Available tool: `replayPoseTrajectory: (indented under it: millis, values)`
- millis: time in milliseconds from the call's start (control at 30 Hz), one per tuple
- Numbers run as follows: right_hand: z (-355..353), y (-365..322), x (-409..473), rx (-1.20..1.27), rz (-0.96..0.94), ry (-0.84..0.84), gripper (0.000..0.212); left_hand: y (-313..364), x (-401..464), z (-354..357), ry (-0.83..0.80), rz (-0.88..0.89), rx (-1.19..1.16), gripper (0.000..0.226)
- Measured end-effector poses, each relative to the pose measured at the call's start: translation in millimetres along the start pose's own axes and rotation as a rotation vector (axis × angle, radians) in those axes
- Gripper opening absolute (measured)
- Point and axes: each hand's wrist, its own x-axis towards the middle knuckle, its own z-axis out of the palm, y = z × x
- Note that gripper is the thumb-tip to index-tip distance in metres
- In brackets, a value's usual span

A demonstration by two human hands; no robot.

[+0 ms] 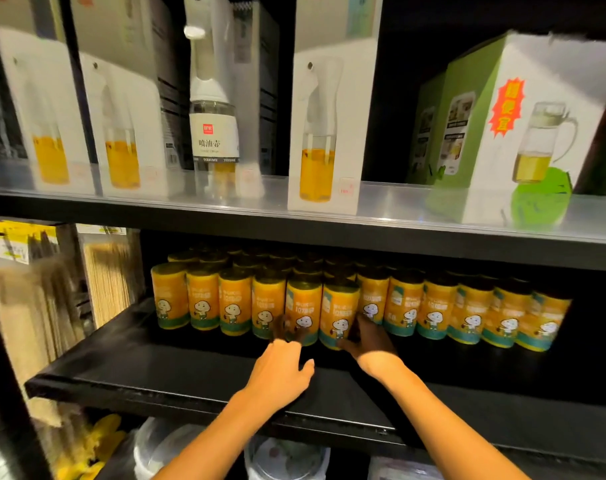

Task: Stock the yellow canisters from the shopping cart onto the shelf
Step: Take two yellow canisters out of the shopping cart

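- On the black middle shelf (197,372), yellow canisters (436,310) with a cartoon figure and green bands stand upright in a long front row, with more rows behind them in shadow.
- Both bare arms reach in to two canisters that stand slightly forward of that row, near its middle.
- The left hand (280,370) has its fingers at the foot of the left forward canister (303,308); they are blurred and dark, so I cannot tell whether they grip it or only touch it.
- The right hand (370,339) curls round the lower part of the right forward canister (339,311), holding it.
- Above, a silver shelf (391,202) bears white oil-sprayer boxes (324,109), a loose spray bottle (213,109) and a green-and-white jug box (523,129).
- Left of the canisters hang packets of bamboo skewers (109,271).
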Motion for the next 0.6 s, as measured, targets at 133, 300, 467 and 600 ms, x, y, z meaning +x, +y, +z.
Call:
replayPoseTrajectory:
  millis: [133,300,467,600]
  values:
    - [-1.9,-2.1,-6.8,-0.006,0.001,-0.030,0.062,1.8,-3.2,1.2,-0.035,-0.023,-0.004,0.034]
    - [-25.2,-1.9,-39.3,0.158,0.015,0.006,0.068,-19.5,-20.0,-1.8,0.068,0.063,-0.048,0.054]
    - [-37.3,-14.9,-106.1,0.259,-0.121,-0.020,0.060,-43.0,-86.7,-2.1,0.296,0.113,-0.128,0.057]
    - [-16.2,-27.9,-165.1,0.325,-0.309,-0.185,0.052,-49.3,-162.9,6.7,0.313,0.082,-0.119,0.052]
